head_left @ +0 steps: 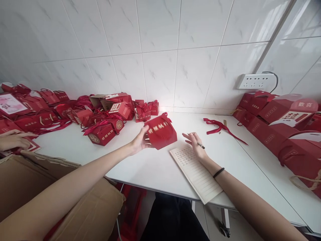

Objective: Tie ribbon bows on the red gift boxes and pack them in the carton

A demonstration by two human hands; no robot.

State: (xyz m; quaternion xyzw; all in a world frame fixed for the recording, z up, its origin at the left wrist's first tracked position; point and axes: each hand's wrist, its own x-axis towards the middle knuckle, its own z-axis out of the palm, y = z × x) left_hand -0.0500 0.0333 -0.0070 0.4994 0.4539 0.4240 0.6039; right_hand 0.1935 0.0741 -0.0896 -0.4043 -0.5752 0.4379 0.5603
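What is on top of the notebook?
Handwriting fills the upper part of the notebook. The right hand, holding a pen, and the forearm overlap its right side, hiding anything beneath.

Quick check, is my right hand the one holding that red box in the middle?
No, the left hand holds the red box, while the right hand has a pen.

White power strip (256,81) with dark cable (277,79) against a grey-veined tiled wall (160,26); open brown cardboard box (100,211) at lower left; under the table (142,169), something red (135,204), perhaps a stool.
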